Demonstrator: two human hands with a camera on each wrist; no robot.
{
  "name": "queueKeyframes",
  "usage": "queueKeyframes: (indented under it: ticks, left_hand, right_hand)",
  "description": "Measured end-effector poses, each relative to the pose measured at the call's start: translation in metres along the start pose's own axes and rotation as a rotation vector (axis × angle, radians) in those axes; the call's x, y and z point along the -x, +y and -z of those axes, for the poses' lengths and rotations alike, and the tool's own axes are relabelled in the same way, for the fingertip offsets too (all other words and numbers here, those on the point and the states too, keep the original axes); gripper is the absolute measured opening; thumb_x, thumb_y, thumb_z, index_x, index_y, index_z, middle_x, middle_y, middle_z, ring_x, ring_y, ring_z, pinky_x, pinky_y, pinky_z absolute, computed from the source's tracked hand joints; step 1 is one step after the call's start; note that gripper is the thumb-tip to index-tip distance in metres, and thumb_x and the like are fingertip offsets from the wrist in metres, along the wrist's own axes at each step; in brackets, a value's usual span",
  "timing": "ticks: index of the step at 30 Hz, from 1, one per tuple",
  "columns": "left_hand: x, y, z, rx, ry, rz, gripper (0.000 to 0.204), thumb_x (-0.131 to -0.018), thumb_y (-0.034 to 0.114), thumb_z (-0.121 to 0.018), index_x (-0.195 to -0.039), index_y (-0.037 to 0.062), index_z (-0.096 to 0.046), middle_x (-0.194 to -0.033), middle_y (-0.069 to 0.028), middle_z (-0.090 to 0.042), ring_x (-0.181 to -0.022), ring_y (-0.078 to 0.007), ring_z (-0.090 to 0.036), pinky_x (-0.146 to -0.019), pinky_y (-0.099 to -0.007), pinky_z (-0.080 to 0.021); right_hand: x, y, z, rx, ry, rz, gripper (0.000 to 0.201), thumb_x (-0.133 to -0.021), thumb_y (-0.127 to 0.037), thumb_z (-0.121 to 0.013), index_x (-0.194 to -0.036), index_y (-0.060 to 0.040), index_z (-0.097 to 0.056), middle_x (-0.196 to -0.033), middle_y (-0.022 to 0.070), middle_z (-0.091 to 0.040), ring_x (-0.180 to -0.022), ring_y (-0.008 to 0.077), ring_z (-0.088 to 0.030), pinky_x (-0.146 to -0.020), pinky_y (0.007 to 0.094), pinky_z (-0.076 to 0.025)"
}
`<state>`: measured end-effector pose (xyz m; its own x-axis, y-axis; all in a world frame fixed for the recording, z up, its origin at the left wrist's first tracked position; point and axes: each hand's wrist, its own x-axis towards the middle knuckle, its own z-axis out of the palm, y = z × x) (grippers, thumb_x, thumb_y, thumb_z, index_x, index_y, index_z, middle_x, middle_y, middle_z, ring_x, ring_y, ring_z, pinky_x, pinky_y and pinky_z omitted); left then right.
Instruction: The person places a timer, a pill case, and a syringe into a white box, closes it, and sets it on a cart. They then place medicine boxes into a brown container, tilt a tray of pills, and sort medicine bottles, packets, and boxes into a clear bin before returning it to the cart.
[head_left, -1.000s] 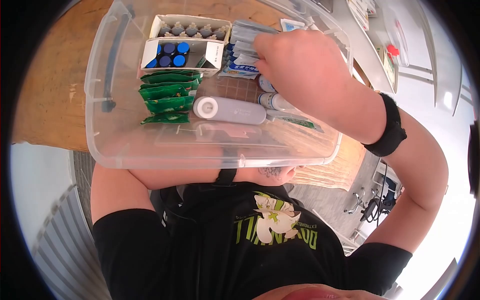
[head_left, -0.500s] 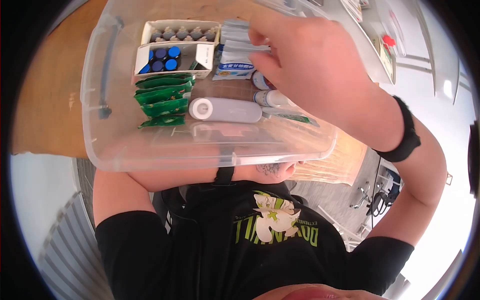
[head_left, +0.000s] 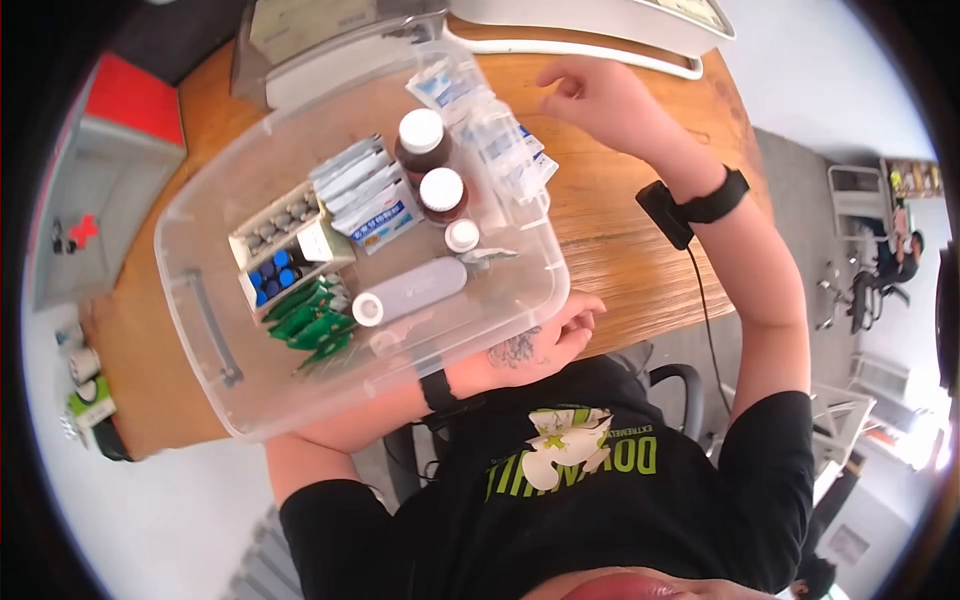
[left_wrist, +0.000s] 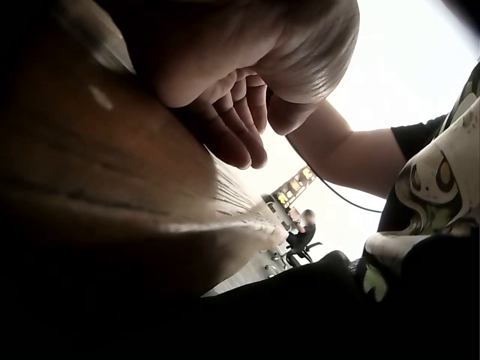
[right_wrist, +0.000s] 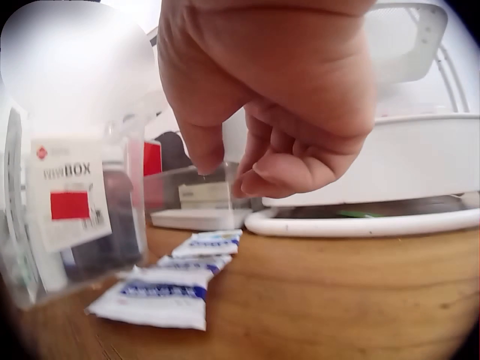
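Note:
A clear plastic box (head_left: pixel 200 225) sits on the table in the head view. My left forearm lies along its front side, and my left hand (head_left: pixel 555 342) rests by the front table edge with loosely bent fingers, holding nothing. My right hand (head_left: pixel 605 105) hovers over the wood right of the box, its thumb and fingers apart and nothing between them. Below it in the right wrist view, white-and-blue sachets (right_wrist: pixel 154 304) lie overlapping in a row beside the box. More sachets (head_left: pixel 365 195) stand inside, next to brown bottles (head_left: pixel 422 160) with white caps.
The box also holds green packets (head_left: pixel 310 315), a pale grey cylinder (head_left: pixel 415 290), and a carton of blue-capped vials (head_left: pixel 272 278). A white tray (head_left: pixel 600 20) and a clear container (head_left: pixel 340 60) stand at the back. A cable (head_left: pixel 705 310) hangs from my right wrist camera.
My right hand has left the sachets in the box and moved out over the table to the right. The head view has shifted and turned, showing more table. My left forearm stays along the box front.

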<state>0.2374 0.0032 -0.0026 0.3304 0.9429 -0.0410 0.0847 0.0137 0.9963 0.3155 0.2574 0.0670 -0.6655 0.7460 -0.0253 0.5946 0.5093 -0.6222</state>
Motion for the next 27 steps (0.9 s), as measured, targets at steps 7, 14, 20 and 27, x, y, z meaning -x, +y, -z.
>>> queueKeyframes:
  ticks: [7,14,20,27]
  left_hand:
    - [-0.003,0.011,0.005,0.03,-0.057,0.12,0.032,-0.094,0.001,-0.063,-0.126,0.0028,-0.062,-0.105,-0.0094,-0.07,-0.089,-0.0168,-0.069,-0.08,-0.0304,-0.057]
    - [-0.004,0.01,0.009,-0.008,-0.084,0.142,0.034,-0.093,0.001,-0.064,-0.127,0.003,-0.062,-0.105,-0.0092,-0.07,-0.089,-0.0158,-0.069,-0.08,-0.0297,-0.056]
    - [-0.003,0.007,0.009,0.001,-0.077,0.105,0.035,-0.092,-0.001,-0.064,-0.127,0.002,-0.062,-0.106,-0.0091,-0.07,-0.088,-0.0153,-0.07,-0.078,-0.0293,-0.057]
    - [-0.005,0.01,0.008,0.002,-0.072,0.096,0.035,-0.091,-0.003,-0.063,-0.126,0.0001,-0.062,-0.106,-0.0095,-0.071,-0.088,-0.0135,-0.069,-0.079,-0.0283,-0.057]
  right_hand:
    - [-0.033,-0.017,-0.033,0.189,-0.142,0.189,0.055,-0.084,-0.032,-0.073,-0.132,-0.0062,-0.063,-0.116,0.0153,-0.067,-0.103,0.0304,-0.067,-0.086,0.0421,-0.055]
    - [-0.035,-0.021,-0.066,0.487,-0.273,0.524,0.066,-0.087,-0.043,-0.069,-0.147,-0.0197,-0.054,-0.162,0.0121,-0.034,-0.143,0.0366,-0.039,-0.106,0.0505,-0.045]
    - [0.016,0.001,-0.052,0.472,-0.226,0.504,0.062,-0.084,-0.034,-0.073,-0.141,-0.0144,-0.058,-0.158,0.0144,-0.039,-0.143,0.0394,-0.039,-0.113,0.0514,-0.039]
    - [0.077,0.02,-0.014,0.268,-0.069,0.281,0.045,-0.088,-0.019,-0.068,-0.131,-0.0076,-0.064,-0.13,0.0156,-0.063,-0.121,0.0352,-0.058,-0.098,0.0443,-0.05]
